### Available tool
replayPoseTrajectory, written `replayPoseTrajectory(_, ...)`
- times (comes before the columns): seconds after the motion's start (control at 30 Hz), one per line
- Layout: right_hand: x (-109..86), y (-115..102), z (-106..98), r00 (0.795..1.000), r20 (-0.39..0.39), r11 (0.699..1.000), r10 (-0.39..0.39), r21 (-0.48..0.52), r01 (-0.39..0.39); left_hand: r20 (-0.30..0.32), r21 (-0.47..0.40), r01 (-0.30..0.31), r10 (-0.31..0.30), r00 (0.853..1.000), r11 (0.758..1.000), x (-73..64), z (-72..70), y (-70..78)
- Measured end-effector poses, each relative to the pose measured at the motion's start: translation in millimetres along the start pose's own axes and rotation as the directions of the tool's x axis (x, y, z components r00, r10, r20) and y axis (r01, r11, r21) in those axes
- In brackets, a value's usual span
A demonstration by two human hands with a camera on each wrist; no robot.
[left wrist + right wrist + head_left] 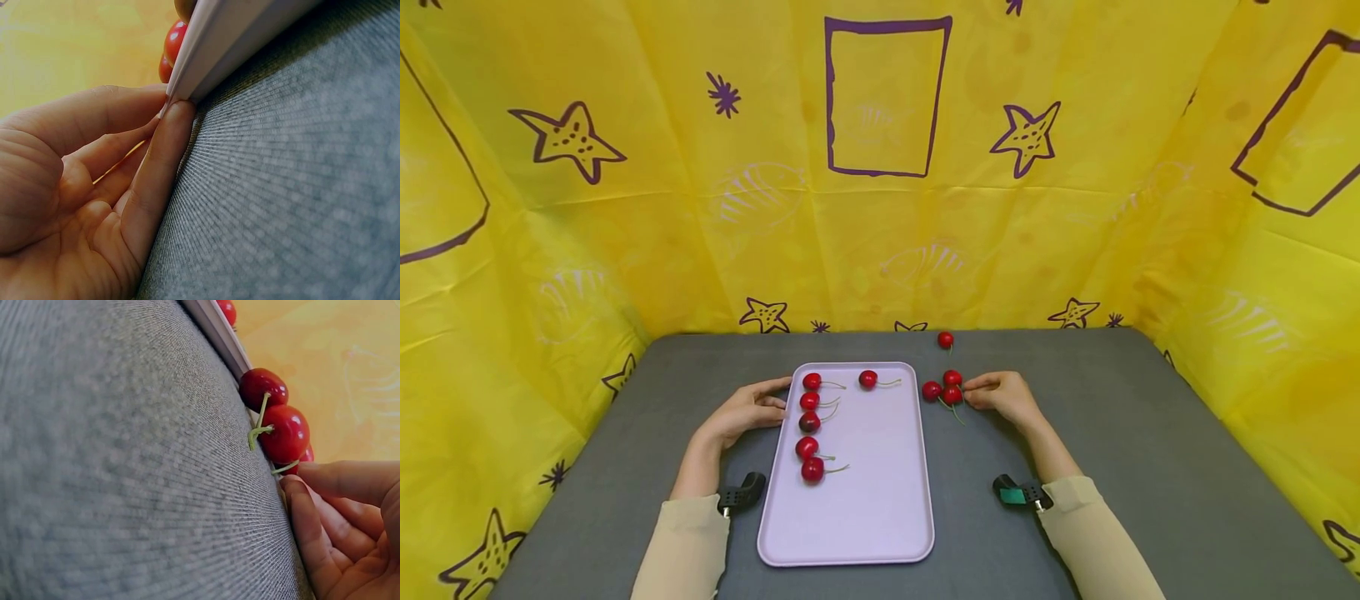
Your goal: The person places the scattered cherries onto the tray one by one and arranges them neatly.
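A pale lilac tray lies on the grey table, and my left hand pinches its left rim. In the left wrist view, the thumb and a finger meet at the tray's edge. My right hand is at a small cluster of red cherries to the right of the tray. Thumb and finger come together at the stem of the rear cherry, which is partly hidden behind a nearer cherry. A darker cherry lies beside them, near the tray.
Several cherries with stems line the tray's left side, the nearest being one cherry. Another cherry lies at its top right. A lone cherry sits near the table's back edge. Yellow patterned cloth stands behind and at both sides.
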State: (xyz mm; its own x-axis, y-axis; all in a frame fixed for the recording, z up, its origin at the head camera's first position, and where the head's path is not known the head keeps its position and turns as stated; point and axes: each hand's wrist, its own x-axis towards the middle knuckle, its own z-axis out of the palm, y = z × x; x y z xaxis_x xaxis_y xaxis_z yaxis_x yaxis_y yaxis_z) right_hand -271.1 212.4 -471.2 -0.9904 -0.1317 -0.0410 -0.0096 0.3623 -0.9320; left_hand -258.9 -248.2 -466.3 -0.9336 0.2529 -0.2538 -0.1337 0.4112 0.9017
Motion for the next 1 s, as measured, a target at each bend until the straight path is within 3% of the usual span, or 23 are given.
replayPoseTrajectory(0.6, 2.8, 0.5, 3.1, 1.0, -0.013, 0.995, 0.01, -0.098, -0.011, 0.003, 0.005, -0.002, 0.002, 1.0, 1.0, 0.3, -0.5, 1.2)
replayPoseTrajectory(1.0, 1.7, 1.6, 7.6, 0.998, -0.065, 0.986, -0.013, -0.164, 0.003, 0.0, 0.006, 0.005, -0.005, 1.0, 1.0, 0.2, 0.2, 1.2)
